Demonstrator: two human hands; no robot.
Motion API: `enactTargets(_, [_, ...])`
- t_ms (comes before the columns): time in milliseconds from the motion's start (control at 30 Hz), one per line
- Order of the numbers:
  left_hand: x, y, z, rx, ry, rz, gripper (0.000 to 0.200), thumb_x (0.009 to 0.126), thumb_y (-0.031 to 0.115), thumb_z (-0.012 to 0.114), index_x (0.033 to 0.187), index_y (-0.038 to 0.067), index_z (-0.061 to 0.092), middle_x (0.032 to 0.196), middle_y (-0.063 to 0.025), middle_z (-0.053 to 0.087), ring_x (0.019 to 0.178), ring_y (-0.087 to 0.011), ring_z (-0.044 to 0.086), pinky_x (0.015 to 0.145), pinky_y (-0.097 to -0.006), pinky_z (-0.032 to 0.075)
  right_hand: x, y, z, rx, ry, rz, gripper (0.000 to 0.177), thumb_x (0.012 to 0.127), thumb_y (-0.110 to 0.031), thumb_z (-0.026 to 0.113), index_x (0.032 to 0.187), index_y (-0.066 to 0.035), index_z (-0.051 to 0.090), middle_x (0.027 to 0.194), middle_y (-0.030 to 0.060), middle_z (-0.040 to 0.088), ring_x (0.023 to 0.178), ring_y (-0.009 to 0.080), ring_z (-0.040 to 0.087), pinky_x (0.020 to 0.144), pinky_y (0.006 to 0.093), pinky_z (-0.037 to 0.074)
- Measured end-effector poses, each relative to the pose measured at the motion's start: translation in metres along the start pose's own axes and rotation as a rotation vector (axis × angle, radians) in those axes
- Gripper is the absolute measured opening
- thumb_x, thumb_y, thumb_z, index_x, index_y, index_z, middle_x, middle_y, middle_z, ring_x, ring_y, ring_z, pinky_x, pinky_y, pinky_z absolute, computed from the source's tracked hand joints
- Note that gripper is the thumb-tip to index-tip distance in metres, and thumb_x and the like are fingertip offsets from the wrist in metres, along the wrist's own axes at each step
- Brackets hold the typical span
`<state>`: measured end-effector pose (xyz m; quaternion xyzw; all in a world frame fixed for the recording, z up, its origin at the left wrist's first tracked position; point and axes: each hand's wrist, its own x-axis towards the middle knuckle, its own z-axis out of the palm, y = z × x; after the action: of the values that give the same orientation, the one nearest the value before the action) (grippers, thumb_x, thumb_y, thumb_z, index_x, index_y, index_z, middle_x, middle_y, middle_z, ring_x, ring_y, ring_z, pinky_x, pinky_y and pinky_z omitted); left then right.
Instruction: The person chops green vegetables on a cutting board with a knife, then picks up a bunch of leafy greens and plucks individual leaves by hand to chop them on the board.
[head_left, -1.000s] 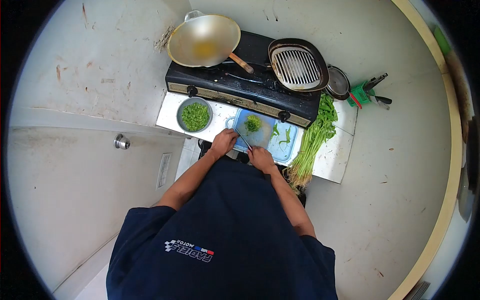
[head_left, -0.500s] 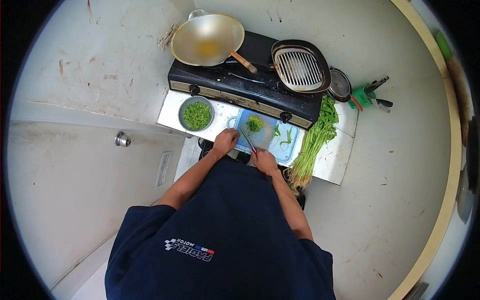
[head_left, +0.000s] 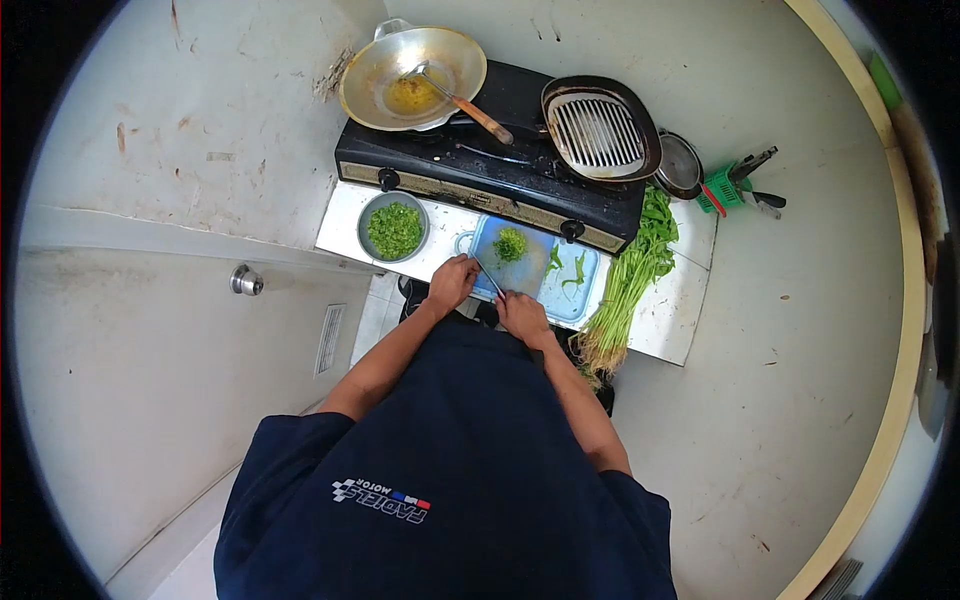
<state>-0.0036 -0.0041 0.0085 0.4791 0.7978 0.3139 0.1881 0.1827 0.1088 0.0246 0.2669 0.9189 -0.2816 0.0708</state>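
My right hand (head_left: 523, 318) is closed round the handle of a knife (head_left: 488, 277), whose blade slants up and left over the near left part of a blue cutting board (head_left: 533, 273). Close to the blade's tip, my left hand (head_left: 453, 283) has its fingers curled together at the board's left edge. Whatever is between them is too small to make out. A small heap of chopped greens (head_left: 510, 244) lies on the board beyond the knife. Several loose green leaves (head_left: 574, 272) are on its right side.
Left of the board stands a grey bowl (head_left: 363, 243) of chopped greens. A bundle of leafy stalks (head_left: 622, 290) lies to the right. Behind is a black stove (head_left: 450, 165) with a wok (head_left: 361, 90), spatula (head_left: 480, 118) and grill pan (head_left: 597, 135). A green basket (head_left: 722, 190) holds utensils.
My right hand and the knife have shifted slightly left, bringing the tip nearer my left fingers. The haze over the wok has cleared, so the spatula's head now shows.
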Motion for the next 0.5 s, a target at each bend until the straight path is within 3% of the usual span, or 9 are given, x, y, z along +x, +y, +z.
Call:
enactTargets(200, [0.002, 0.003, 0.002, -0.051, 0.029, -0.065, 0.007, 0.085, 0.007, 0.067, 0.091, 0.007, 0.069, 0.089, -0.0125, 0.069, 0.091, -0.0349, 0.067, 0.08, -0.047, 0.055, -0.009, 0.006, 0.003, 0.007, -0.003, 0.051, 0.044, 0.103, -0.038, 0.054, 0.099, 0.003, 0.069, 0.086, 0.0296, 0.071, 0.078, 0.048, 0.07, 0.073, 0.0558, 0.057])
enactTargets(500, [-0.002, 0.001, 0.001, 0.04, 0.074, 0.046, 0.008, 0.086, 0.009, 0.067, 0.091, 0.007, 0.073, 0.088, -0.0131, 0.068, 0.088, -0.036, 0.066, 0.079, -0.0475, 0.055, -0.013, -0.009, -0.001, 0.031, -0.014, 0.057, 0.042, 0.103, -0.037, 0.054, 0.096, 0.002, 0.07, 0.085, 0.0269, 0.072, 0.078, 0.0455, 0.072, 0.073, 0.0554, 0.058])
